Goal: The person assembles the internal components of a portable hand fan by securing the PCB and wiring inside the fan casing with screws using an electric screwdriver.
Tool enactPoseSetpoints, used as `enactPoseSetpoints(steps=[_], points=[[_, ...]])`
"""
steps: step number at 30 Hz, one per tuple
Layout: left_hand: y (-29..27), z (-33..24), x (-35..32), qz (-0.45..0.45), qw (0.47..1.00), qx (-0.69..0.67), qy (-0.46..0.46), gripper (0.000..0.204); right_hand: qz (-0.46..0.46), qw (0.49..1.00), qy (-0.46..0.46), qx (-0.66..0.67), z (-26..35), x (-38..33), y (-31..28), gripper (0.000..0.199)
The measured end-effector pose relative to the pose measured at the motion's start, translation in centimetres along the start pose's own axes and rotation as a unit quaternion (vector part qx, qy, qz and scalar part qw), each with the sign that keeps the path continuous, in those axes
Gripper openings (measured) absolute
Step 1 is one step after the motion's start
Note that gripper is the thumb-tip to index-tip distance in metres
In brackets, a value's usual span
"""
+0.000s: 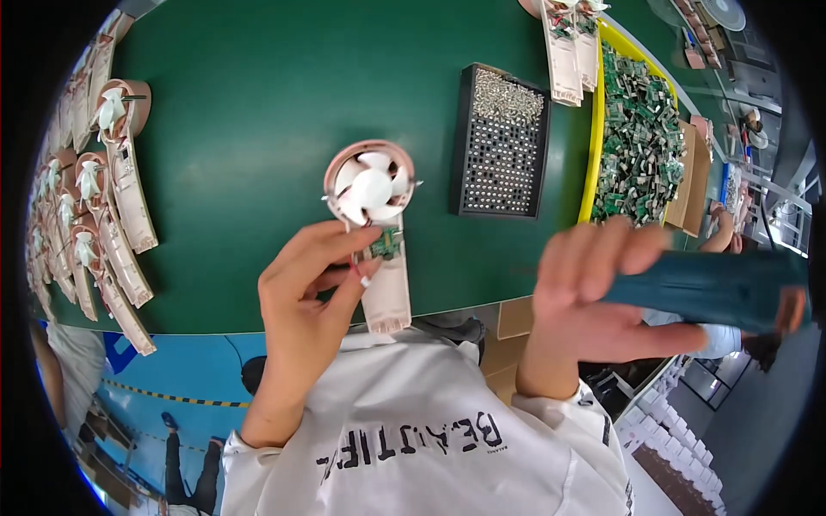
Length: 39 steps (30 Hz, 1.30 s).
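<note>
A handheld fan's pink half-shell has its white fan blades (372,188) at the top and its handle (388,297) pointing toward me on the green table. Thumb and fingers of my left hand (311,288) close on a small green circuit board (386,243) at the top of the handle. A short red wire with a white connector (366,281) shows by the thumb. My right hand (594,288) is wrapped round a teal electric screwdriver (701,291), raised off to the right of the fan. Motion blurs the tool, and its tip cannot be made out.
A black tray (462,159) of small screws lies beyond my right hand. Right of it stands a yellow bin (592,176) full of green circuit boards (637,142). Several fan half-shells (129,185) line the left edge; others (564,64) lie at the far right.
</note>
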<state>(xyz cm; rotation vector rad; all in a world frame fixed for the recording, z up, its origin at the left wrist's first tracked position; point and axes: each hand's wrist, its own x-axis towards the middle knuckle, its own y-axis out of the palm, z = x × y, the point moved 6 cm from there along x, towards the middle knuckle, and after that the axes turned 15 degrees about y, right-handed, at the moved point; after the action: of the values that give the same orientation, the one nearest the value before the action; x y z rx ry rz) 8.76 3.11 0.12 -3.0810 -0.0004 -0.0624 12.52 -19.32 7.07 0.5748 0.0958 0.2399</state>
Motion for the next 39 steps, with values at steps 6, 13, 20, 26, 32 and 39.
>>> enactPoseSetpoints(steps=[6,13,20,26,32,39], points=[[2.1,0.6,2.3,-0.002,0.999,-0.03,0.011,0.029,0.094,0.989,-0.094,-0.064,0.0,4.7,0.3,0.079],[2.6,0.5,2.7,-0.008,1.0,-0.023,-0.001,0.028,0.082,0.99,-0.092,-0.061,-1.1,5.4,-0.5,0.085],[2.5,1.0,2.6,-0.011,0.999,-0.047,-0.006,0.028,0.058,0.992,-0.096,-0.055,-2.2,5.7,-1.1,0.088],[2.5,0.8,2.6,-0.012,0.999,-0.047,-0.008,0.028,0.056,0.992,-0.106,-0.05,-2.3,5.9,-1.1,0.089],[2.6,0.8,2.6,-0.011,0.999,-0.052,0.01,0.028,0.08,0.989,-0.114,-0.059,-2.5,5.8,-0.8,0.09],[3.1,0.8,2.6,-0.036,0.997,-0.074,0.004,0.029,0.062,0.987,-0.12,-0.088,-1.7,5.3,0.2,0.09]])
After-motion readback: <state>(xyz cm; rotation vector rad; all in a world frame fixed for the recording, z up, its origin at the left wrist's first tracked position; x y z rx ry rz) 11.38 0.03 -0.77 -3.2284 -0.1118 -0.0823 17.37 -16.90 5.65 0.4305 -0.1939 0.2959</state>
